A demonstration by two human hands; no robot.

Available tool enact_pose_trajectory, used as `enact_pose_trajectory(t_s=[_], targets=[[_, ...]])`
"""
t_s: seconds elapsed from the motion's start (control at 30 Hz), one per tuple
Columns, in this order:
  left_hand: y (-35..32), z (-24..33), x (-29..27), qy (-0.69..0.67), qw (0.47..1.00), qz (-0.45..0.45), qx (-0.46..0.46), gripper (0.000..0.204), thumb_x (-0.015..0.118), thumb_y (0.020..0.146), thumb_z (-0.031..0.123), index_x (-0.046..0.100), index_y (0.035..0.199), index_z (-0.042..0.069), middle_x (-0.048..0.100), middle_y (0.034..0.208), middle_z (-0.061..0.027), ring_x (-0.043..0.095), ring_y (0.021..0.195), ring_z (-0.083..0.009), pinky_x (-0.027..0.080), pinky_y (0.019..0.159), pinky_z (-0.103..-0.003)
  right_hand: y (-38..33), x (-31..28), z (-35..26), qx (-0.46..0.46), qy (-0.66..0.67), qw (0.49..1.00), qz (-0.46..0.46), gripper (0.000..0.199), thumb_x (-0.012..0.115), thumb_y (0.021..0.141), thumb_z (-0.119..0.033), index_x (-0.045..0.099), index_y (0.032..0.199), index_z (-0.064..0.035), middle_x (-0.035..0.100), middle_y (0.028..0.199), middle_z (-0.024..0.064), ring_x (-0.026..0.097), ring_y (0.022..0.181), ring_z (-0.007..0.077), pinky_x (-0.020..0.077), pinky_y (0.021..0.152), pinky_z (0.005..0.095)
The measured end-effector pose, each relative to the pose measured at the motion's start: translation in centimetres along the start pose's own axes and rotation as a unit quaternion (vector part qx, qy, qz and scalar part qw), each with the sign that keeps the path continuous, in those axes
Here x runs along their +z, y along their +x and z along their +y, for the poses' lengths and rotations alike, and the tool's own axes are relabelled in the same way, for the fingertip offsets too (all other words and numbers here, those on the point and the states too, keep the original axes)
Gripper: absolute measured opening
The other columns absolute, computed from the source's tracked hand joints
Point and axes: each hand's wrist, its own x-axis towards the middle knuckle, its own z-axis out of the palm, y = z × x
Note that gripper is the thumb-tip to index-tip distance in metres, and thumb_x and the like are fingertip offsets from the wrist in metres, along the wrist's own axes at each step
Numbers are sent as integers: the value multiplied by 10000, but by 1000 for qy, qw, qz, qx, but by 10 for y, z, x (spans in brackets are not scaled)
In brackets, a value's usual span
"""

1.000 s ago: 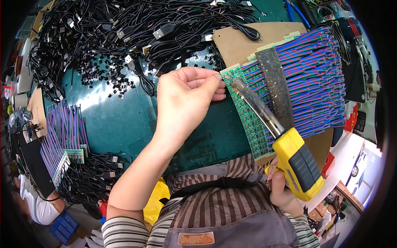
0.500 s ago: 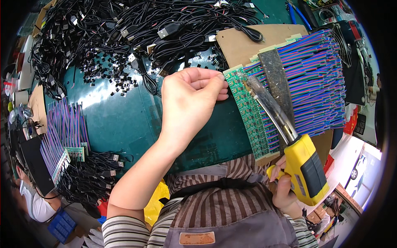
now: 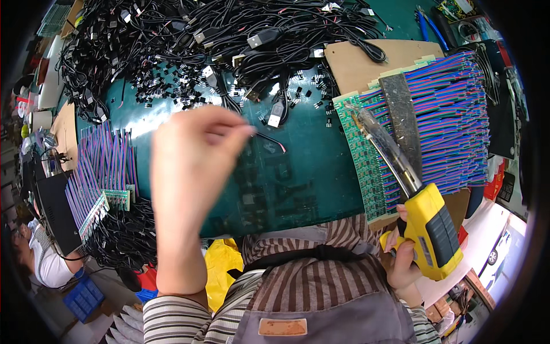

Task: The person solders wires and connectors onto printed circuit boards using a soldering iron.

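My left hand (image 3: 195, 157) hangs over the middle of the green bench, blurred by motion. Its thumb and fingers are pinched together; whatever may be between them cannot be made out. Close by its fingertips is a thin black cable end (image 3: 270, 141) with a pinkish tip. My right hand (image 3: 404, 266) grips a yellow and black soldering gun (image 3: 432, 232) by its handle. The gun's metal barrel points up and left, its tip over a panel of green circuit boards (image 3: 356, 155). Red, blue, green and black ribbon wires (image 3: 450, 123) run right from the panel, under a dark flat bar (image 3: 401, 117).
A large heap of black USB cables (image 3: 200, 34) covers the back, with small black parts (image 3: 157, 86) scattered before it. More wired boards (image 3: 109, 200) and cables (image 3: 123, 238) lie left. Brown board (image 3: 372, 57) sits under the panel; blue-handled pliers (image 3: 423, 26) lie far right.
My left hand has moved left, away from the circuit boards. A USB plug and cable end now show where it was. My right hand still holds the soldering gun; the whole view has shifted slightly.
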Motion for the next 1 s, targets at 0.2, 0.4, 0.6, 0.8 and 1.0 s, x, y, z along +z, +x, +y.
enact_pose_trajectory(t_s=[0.2, 0.4, 0.6, 0.8, 1.0], targets=[[26, -42, -14, 45, 988, 145, -20, 150, 764, 816, 96, 732, 914, -14, 668, 714, -19, 506, 605, -52, 424, 566, -216, 3, -1, 0, -17, -33, 999, -11, 471, 467, 1031, -308, 433, 1309, 70, 537, 1292, 187, 491, 656, 117, 429, 599, 270], [27, -39, -13, 69, 993, 99, -11, 103, 718, 860, 64, 705, 895, -32, 659, 737, -7, 544, 646, -46, 443, 604, -204, 1, -5, 1, -8, -18, 999, -29, 432, 462, 1026, -312, 448, 1264, 48, 520, 1222, 178, 500, 683, 126, 442, 618, 282], [10, -19, 3, 43, 984, 158, 67, 63, 688, 853, 24, 696, 893, -23, 696, 759, -82, 638, 696, -131, 496, 656, -264, 13, 5, -16, 59, 45, 995, 71, 210, 636, 808, -115, 671, 1004, -51, 641, 860, 96, 609, 763, 302, 503, 688, 386], [-2, -10, 44, -106, 975, 120, 156, 123, 713, 835, -13, 751, 945, 24, 719, 854, -110, 662, 723, -167, 512, 701, -267, 15, 3, -17, 39, -6, 998, 50, 214, 661, 816, -143, 677, 999, -33, 636, 869, 115, 609, 750, 325, 505, 667, 393], [-13, 4, 81, -258, 952, 87, 143, 141, 714, 860, 20, 745, 998, 26, 754, 903, -107, 729, 799, -127, 549, 710, -257, 6, -1, -11, 56, -3, 998, 12, 318, 561, 933, -278, 556, 1087, -1, 568, 959, 114, 553, 714, 222, 478, 664, 337]])
